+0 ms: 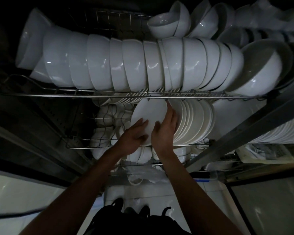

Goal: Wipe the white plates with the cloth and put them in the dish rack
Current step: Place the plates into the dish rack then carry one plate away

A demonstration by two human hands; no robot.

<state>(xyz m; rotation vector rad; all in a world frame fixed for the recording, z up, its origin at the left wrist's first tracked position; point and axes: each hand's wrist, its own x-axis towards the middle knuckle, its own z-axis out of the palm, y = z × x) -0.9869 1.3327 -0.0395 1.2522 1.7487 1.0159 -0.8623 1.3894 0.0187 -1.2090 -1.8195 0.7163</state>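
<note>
A white plate point(148, 114) stands on edge in the middle tier of the wire dish rack point(109, 147), at the left end of a row of upright white plates point(193, 122). My left hand point(134, 136) lies against the plate's lower left face with straight fingers. My right hand point(165, 128) holds the plate's right edge, thumb on its front and fingers behind, between it and the row. No cloth is visible.
A long row of white bowls point(126, 65) fills the upper rack tier behind its front rail point(92, 95). More bowls point(170, 22) sit at the back right. Small dishes point(143, 155) lie on the lower tier. Stacked plates point(282, 133) rest at the right. The floor tiles point(151, 195) lie below.
</note>
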